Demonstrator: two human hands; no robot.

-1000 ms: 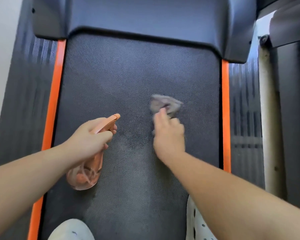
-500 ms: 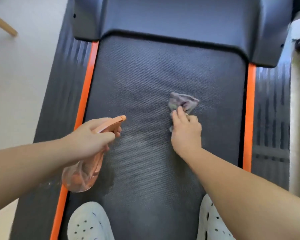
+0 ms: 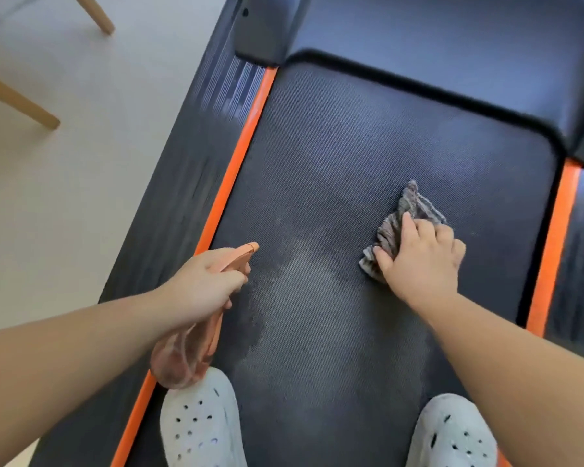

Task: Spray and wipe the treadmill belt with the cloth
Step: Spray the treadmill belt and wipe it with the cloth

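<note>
The dark textured treadmill belt [image 3: 351, 156] fills the middle of the head view, with a paler damp patch at its centre. My left hand [image 3: 203, 284] grips an orange translucent spray bottle [image 3: 186, 352], its nozzle pointing over the belt's left side. My right hand [image 3: 422, 261] presses a crumpled grey striped cloth [image 3: 402, 220] onto the belt's right half, fingers curled over it.
Orange trim strips [image 3: 236, 163] run along both belt edges, with black ribbed side rails [image 3: 196, 170] outside them. The black motor cover [image 3: 452, 45] spans the far end. Two white perforated clogs [image 3: 199, 423] stand on the near belt. Wooden furniture legs [image 3: 21, 102] rest on the pale floor at left.
The view has swung left, showing more floor. My right hand slid the cloth rightward across the belt. The spray bottle stays gripped over the left side.
</note>
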